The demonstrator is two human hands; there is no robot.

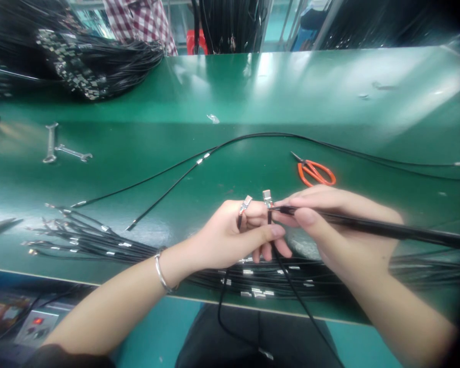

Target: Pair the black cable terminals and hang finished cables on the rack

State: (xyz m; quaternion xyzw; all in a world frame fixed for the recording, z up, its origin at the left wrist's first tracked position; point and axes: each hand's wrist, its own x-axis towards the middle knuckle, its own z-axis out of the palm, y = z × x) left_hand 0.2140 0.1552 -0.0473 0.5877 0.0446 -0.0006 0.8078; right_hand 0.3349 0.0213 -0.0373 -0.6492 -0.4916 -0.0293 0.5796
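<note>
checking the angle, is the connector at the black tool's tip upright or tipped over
The connector stands upright: metal end up, black cable directly below.

Wrenches (51,142) and bundled cables (117,66) mark this as a workshop

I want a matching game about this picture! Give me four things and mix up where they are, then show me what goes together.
Things
1. Orange-handled scissors
2. Two wrenches
3. Silver bracelet
4. Long black tool

Places
A. Around the left wrist
B. Held in the right hand
C. On the left part of the green table
D. On the green table, just beyond the right hand

Right pairs: 1-D, 2-C, 3-A, 4-B
</note>
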